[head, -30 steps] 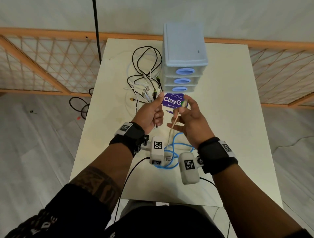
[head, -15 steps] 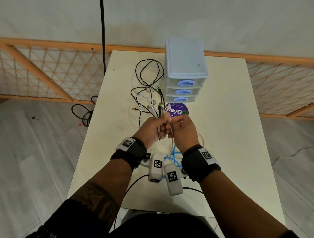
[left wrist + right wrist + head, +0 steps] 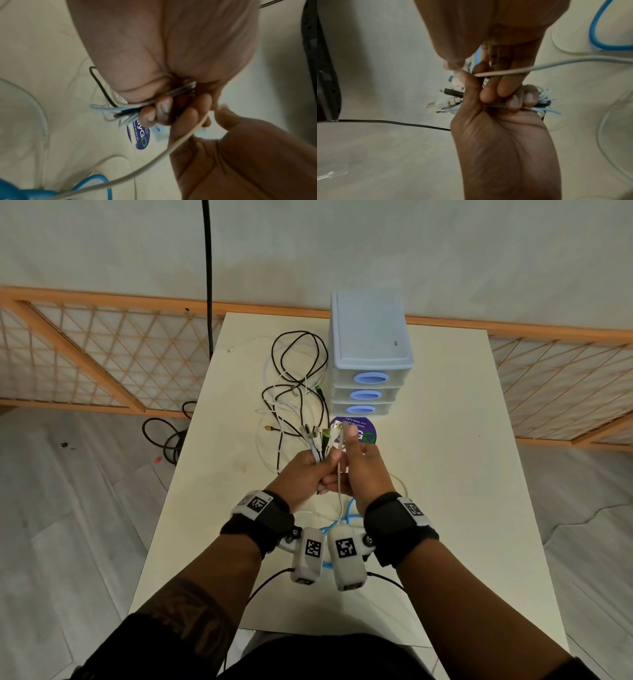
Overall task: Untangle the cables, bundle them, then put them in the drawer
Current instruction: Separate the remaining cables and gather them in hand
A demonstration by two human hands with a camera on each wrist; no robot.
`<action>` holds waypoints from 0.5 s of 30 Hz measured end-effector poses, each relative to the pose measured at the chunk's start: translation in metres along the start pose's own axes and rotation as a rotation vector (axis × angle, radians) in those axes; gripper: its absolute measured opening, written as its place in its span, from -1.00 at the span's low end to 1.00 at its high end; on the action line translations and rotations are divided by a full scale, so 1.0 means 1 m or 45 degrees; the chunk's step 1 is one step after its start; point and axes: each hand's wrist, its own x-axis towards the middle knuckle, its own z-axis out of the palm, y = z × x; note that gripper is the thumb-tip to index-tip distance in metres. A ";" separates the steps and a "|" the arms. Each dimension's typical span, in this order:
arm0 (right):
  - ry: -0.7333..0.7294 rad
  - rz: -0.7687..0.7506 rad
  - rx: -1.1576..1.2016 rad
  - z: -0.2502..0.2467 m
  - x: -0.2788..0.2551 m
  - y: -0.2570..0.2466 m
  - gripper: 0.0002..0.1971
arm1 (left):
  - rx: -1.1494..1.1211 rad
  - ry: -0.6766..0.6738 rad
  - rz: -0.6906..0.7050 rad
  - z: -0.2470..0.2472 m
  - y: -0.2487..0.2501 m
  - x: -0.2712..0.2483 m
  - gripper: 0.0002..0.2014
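My left hand [image 3: 317, 469] grips a bunch of cable ends [image 3: 317, 438], black, white and pale blue, plugs pointing up; its curled fingers [image 3: 163, 109] show in the left wrist view. My right hand [image 3: 351, 455] is pressed against it and pinches a beige cable [image 3: 339, 474] just below its plug, beside the bunch. The beige cable [image 3: 539, 67] trails down to the table. In the right wrist view the left hand [image 3: 496, 135] holds the plugs [image 3: 447, 100]. The remaining lengths of cable [image 3: 294, 378] lie tangled left of the closed three-drawer unit [image 3: 370, 361].
A blue cable [image 3: 347, 510] lies coiled on the white table [image 3: 462, 508] under my wrists. A purple round sticker [image 3: 366, 429] sits in front of the drawers. A black cord [image 3: 207, 285] hangs by the table's far left corner, and a lattice fence [image 3: 102, 354] stands behind.
My right hand has closed in on the left, bringing the beige cable's plug up beside the bunch. Both hands now touch, a little farther from me than before.
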 end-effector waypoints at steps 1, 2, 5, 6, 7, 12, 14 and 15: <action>-0.025 -0.003 0.047 0.000 0.000 0.000 -0.28 | 0.039 0.034 0.000 0.000 0.001 0.001 -0.55; -0.052 0.004 0.085 0.000 0.000 -0.001 -0.34 | 0.078 0.077 -0.004 -0.001 0.002 0.001 -0.52; -0.130 0.051 0.079 -0.004 0.000 0.003 -0.41 | 0.188 0.233 -0.009 -0.004 0.006 0.005 -0.52; -0.167 0.061 0.049 -0.005 0.002 0.007 -0.41 | 0.143 0.303 -0.012 -0.006 0.007 0.009 -0.53; -0.209 0.066 0.000 -0.007 0.001 0.011 -0.43 | 0.024 0.372 -0.005 -0.006 0.011 0.012 -0.53; -0.452 0.156 -0.204 -0.017 -0.011 0.032 -0.45 | -0.670 0.507 -0.051 -0.020 0.040 0.021 -0.57; -0.446 0.204 -0.172 -0.024 -0.010 0.040 -0.47 | -0.649 0.472 -0.048 -0.031 0.045 0.021 -0.57; -0.423 0.243 -0.097 -0.027 -0.008 0.041 -0.52 | -0.601 0.433 -0.043 -0.034 0.046 0.019 -0.57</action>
